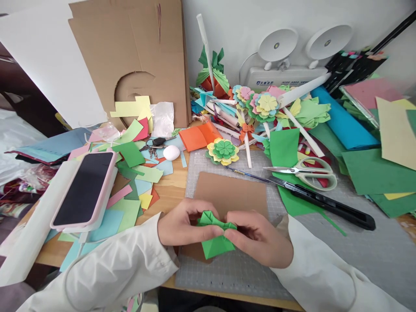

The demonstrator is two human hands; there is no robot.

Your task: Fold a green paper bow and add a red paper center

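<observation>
Between my two hands is a folded green paper piece [217, 248], its upper edge creased into small peaks and its lower part a flat flap. My left hand [191, 223] pinches it from the left, thumb across the front and fingers behind. From the right, my right hand [256, 236] grips it too, the thumb tip close to the left one. The paper is held above a brown cardboard sheet [232, 190] on a grey cutting mat [208, 277]. My fingers cover part of its back and sides.
Scissors [308, 173] and a black utility knife [328, 206] lie on the right over a green paper strip [284, 147]. Paper flowers [224, 151] and rolled sticks crowd the back. To the left are a phone [86, 186], keys [152, 149] and paper scraps.
</observation>
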